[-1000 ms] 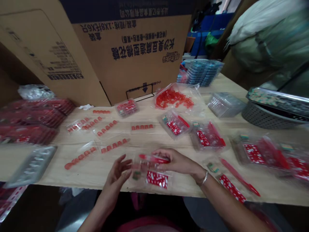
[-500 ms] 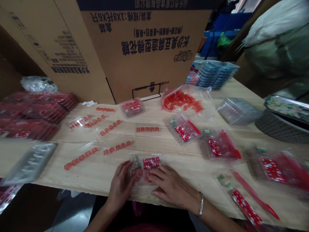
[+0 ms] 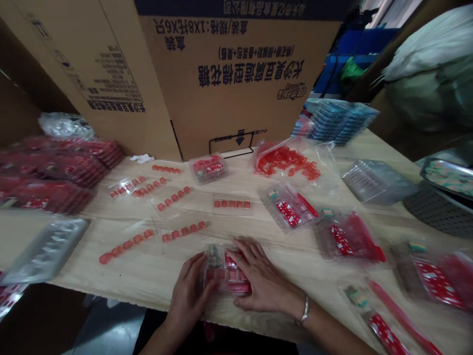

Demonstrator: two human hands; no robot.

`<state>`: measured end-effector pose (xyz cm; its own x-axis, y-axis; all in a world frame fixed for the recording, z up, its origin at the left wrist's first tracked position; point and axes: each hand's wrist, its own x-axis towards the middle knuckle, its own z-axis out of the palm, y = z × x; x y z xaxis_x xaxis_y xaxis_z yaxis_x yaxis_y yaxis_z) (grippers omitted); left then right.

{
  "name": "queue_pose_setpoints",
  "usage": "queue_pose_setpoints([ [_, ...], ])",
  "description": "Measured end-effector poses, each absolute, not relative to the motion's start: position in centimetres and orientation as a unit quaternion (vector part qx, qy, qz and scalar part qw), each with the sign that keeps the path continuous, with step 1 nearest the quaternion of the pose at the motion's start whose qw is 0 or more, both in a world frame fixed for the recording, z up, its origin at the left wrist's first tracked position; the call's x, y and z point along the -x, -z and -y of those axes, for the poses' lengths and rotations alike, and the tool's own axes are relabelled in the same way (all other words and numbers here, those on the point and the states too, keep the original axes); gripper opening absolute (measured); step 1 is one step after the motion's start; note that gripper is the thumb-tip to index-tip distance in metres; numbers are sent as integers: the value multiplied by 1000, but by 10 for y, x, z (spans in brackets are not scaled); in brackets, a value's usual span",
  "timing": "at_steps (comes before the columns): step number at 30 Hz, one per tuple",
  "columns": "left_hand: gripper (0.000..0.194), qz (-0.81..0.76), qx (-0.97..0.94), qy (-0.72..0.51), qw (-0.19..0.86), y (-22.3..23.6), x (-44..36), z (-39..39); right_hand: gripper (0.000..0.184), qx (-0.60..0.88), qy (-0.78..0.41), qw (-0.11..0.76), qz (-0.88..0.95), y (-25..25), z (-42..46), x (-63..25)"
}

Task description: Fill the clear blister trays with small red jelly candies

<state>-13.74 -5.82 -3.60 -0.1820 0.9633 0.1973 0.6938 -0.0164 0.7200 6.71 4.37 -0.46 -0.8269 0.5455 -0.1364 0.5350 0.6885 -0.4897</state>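
At the table's front edge, a clear plastic candy tray [image 3: 220,275] lies between my hands. Red gummy cubes, a small green-and-yellow piece and a red patterned packet show inside it. My left hand [image 3: 189,291] grips the tray's left side, with fingers at the upper edge and thumb lower down. Across the right side rests my right hand [image 3: 264,278], its curved fingers holding the tray and hiding part of the packet. Beyond them, strips of red gummies [image 3: 185,231] lie in clear film.
Trays with red packets [image 3: 290,212] spread to the right. Behind stand a large cardboard box [image 3: 236,88], a bag of loose red gummies [image 3: 288,160] and blue stacked packs [image 3: 336,121]. Filled red trays [image 3: 62,165] are piled left, near empty clear trays [image 3: 48,249]. A grey basket [image 3: 436,204] is far right.
My right hand has shifted up and further over the tray, covering more of the red packet. The view has moved slightly, so the surroundings sit a little further right.
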Motion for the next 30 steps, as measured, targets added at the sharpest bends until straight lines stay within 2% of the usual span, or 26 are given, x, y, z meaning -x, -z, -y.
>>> queue_pose_setpoints([
  [5,51,-633,-712,-274,127,34,141,68,100,320,-274,-22,907,1,-33,-68],
  [10,87,-597,-770,-204,97,42,141,87,95,326,-258,-26,909,-1,-20,-71],
  [13,82,-616,-720,-278,154,44,137,88,94,311,-252,-1,917,-5,-19,-72],
  [15,84,-625,-638,-375,248,40,131,79,88,299,-267,31,916,-12,-25,-73],
  [18,88,-601,-493,-507,372,24,117,51,56,289,-351,87,886,-28,-43,-76],
  [20,79,-604,-446,-536,385,11,104,26,32,272,-463,90,839,-34,-59,-81],
  [21,73,-621,-448,-520,379,5,98,13,28,263,-522,88,807,-33,-66,-84],
  [23,57,-659,-481,-448,367,-3,85,-13,32,270,-601,104,745,-24,-77,-92],
  [25,39,-681,-517,-381,352,-6,74,-36,33,318,-609,150,711,-8,-81,-99],
  [27,24,-682,-538,-366,334,-6,65,-52,29,375,-571,204,701,10,-80,-106],
  [30,15,-677,-561,-369,300,-6,63,-54,20,448,-504,271,687,27,-70,-112],
])
